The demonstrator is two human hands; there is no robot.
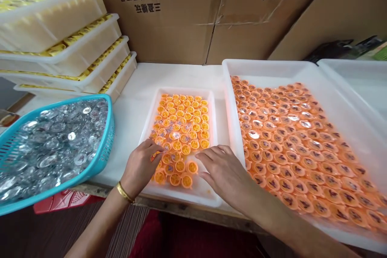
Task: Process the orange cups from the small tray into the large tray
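A small white tray [214, 129] stands before me, holding rows of small orange cups [187, 116]. Bits of clear and purplish stuff lie on several cups in the middle rows. My left hand [142, 165], with a gold bangle at the wrist, is over the tray's left side. Its thumb and fingers are pinched together; what they hold, if anything, I cannot make out. At the right side of the tray is my right hand [222, 167], fingers stretched and thumb apart. Its tips are beside an orange cup [192, 167] in the front rows; whether they touch it is unclear.
To the right, a large white tray [234, 129] holds many orange lidded cups [278, 137]. A turquoise basket [109, 133] of clear round pieces [57, 141] overhangs the table's left edge. Behind it rise stacked cream trays [90, 56] with yellow items. Cardboard boxes [187, 28] stand at the back.
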